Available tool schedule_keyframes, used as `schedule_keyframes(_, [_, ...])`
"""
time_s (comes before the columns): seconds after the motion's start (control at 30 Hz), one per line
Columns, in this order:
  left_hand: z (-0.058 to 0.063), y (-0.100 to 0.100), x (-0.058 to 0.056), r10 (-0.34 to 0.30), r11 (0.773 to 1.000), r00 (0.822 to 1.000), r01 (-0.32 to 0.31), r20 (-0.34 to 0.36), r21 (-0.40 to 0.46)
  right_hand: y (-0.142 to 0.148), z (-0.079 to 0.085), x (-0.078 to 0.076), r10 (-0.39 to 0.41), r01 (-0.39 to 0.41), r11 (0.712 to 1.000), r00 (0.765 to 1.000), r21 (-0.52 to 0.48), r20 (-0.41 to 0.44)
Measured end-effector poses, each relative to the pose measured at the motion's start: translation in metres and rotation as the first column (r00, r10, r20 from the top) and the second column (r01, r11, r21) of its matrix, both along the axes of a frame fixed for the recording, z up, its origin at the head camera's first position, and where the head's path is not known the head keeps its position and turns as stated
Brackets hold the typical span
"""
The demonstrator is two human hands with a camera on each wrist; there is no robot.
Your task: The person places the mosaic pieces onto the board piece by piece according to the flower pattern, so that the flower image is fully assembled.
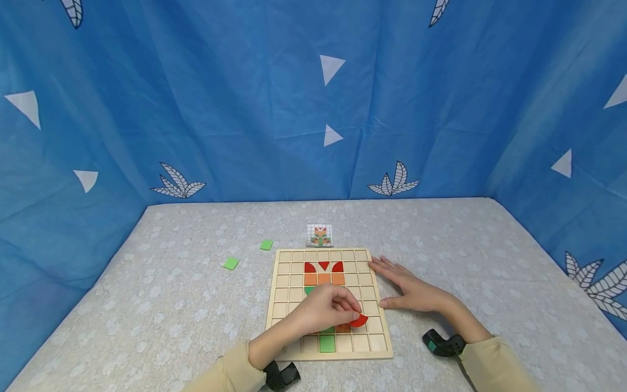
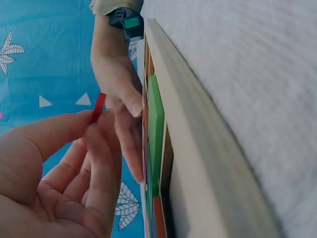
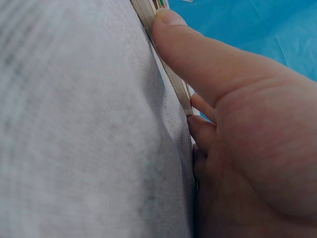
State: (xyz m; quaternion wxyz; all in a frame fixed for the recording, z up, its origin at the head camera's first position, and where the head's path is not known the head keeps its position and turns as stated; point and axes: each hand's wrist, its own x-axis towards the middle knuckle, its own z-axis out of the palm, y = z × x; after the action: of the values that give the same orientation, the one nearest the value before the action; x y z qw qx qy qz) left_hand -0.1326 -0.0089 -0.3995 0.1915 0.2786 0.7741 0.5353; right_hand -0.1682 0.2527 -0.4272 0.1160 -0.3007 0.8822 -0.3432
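Observation:
My left hand (image 1: 323,309) is over the lower middle of a wooden grid board (image 1: 377,343), pinching a red rounded piece (image 1: 360,321) between thumb and fingertips. In the left wrist view the red piece (image 2: 98,106) appears edge-on, held off the board. My right hand (image 1: 416,291) rests along the board's right edge, fingers spread, thumb (image 3: 173,34) on the rim. Red curved pieces (image 1: 337,267), a red triangle (image 1: 324,265) and orange squares (image 1: 324,279) fill cells in the upper part. Low on the board is a light green square (image 1: 327,343). My left hand hides several cells.
Behind the board stands a small pattern card (image 1: 319,235) with a coloured grid picture. Two loose green squares, one nearer the board (image 1: 266,245) and another farther left (image 1: 231,263), lie on the pale patterned tablecloth (image 1: 161,294). A blue curtain (image 1: 294,109) surrounds the table's back and sides.

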Motion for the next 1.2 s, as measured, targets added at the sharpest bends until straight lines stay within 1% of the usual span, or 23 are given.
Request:
schedule_keyframes(0.1, [-0.002, 0.001, -0.001, -0.006, 1.0, 1.0, 0.006, 0.01, 0.01, 0.0, 0.0, 0.0, -0.001, 0.001, 1.0, 1.0, 0.002, -0.002])
schedule_keyframes(0.27, [-0.006, 0.002, -0.002, -0.027, 1.0, 0.999, 0.026, -0.045, -0.013, 0.0, 0.0, 0.0, 0.002, -0.002, 1.0, 1.0, 0.005, -0.007])
schedule_keyframes(0.33, [-0.007, 0.003, -0.002, -0.038, 0.999, 0.998, 0.037, -0.055, -0.021, 0.0, 0.0, 0.0, 0.003, -0.003, 1.0, 1.0, 0.004, -0.004])
schedule_keyframes(0.43, [-0.008, 0.004, -0.002, -0.05, 0.998, 0.997, 0.049, -0.052, -0.034, 0.0, 0.0, 0.0, 0.0, 0.0, 1.0, 1.0, 0.003, 0.005])
schedule_keyframes(0.5, [-0.007, 0.004, -0.001, -0.046, 0.998, 0.998, 0.043, -0.053, -0.046, 0.0, 0.001, 0.0, -0.001, 0.001, 1.0, 1.0, 0.001, 0.007])
schedule_keyframes(0.63, [-0.006, 0.005, -0.001, -0.041, 0.997, 0.994, 0.033, -0.099, -0.076, 0.0, 0.001, 0.0, 0.004, -0.004, 1.0, 1.0, -0.005, 0.0])
schedule_keyframes(0.83, [-0.007, 0.007, -0.004, -0.061, 0.99, 0.973, 0.031, -0.221, -0.136, 0.0, 0.001, 0.0, 0.005, -0.005, 1.0, 1.0, -0.001, -0.007])
schedule_keyframes(0.93, [-0.008, 0.007, -0.006, -0.068, 0.988, 0.966, 0.03, -0.249, -0.154, 0.0, 0.001, 0.0, 0.006, -0.006, 1.0, 1.0, -0.002, -0.007])
schedule_keyframes(1.03, [-0.01, 0.007, -0.007, -0.083, 0.986, 0.955, 0.037, -0.286, -0.162, 0.001, 0.001, 0.0, 0.006, -0.006, 1.0, 1.0, -0.004, -0.005])
schedule_keyframes(1.13, [-0.01, 0.007, -0.009, -0.112, 0.984, 0.941, 0.062, -0.318, -0.164, 0.001, 0.0, 0.0, 0.004, -0.004, 1.0, 1.0, -0.008, -0.002])
schedule_keyframes(1.2, [-0.01, 0.006, -0.011, -0.132, 0.983, 0.938, 0.084, -0.32, -0.161, 0.001, 0.0, 0.0, 0.005, -0.005, 1.0, 1.0, -0.012, 0.0])
